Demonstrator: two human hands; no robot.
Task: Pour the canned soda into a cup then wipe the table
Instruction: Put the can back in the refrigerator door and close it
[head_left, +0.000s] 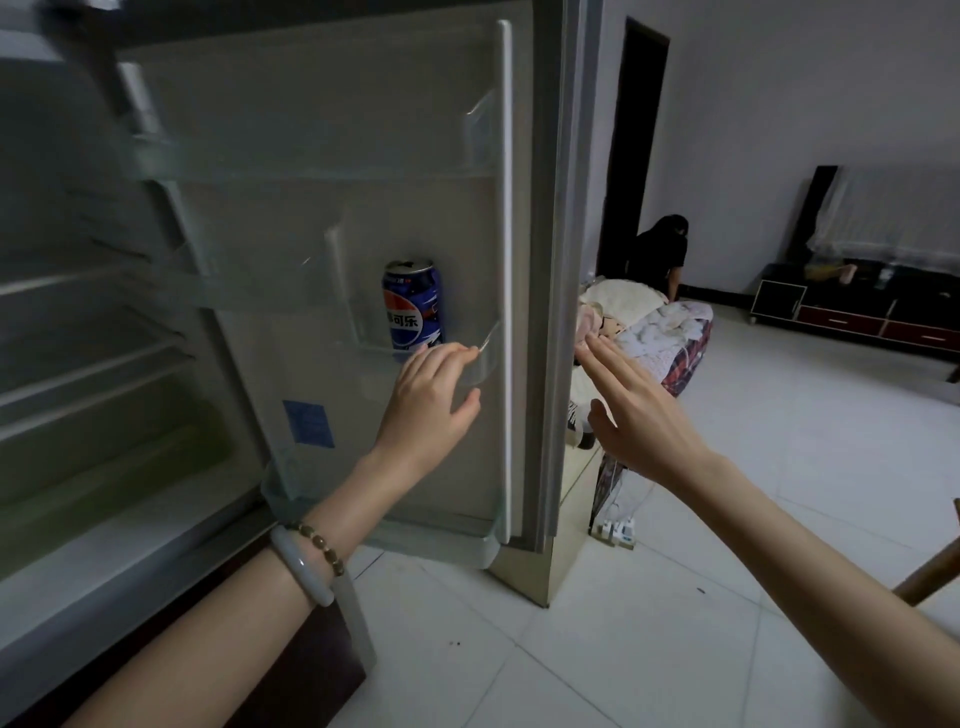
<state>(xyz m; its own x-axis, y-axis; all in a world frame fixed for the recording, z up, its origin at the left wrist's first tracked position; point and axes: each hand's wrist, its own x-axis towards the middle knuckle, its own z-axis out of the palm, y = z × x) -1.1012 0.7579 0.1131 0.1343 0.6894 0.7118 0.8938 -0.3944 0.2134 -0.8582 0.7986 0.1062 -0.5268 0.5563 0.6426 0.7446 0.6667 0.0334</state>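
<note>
Clear fridge-door shelf (363, 347), 1 upright blue soda can (413, 306) inside.

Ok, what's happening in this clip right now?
A person stands at an open fridge. The left hand reaches toward a soda can standing in a clear shelf on the fridge door, fingers at the shelf's rim, not yet gripping the can. The right hand is open and flat by the door's outer edge. No cup or table shows.
</note>
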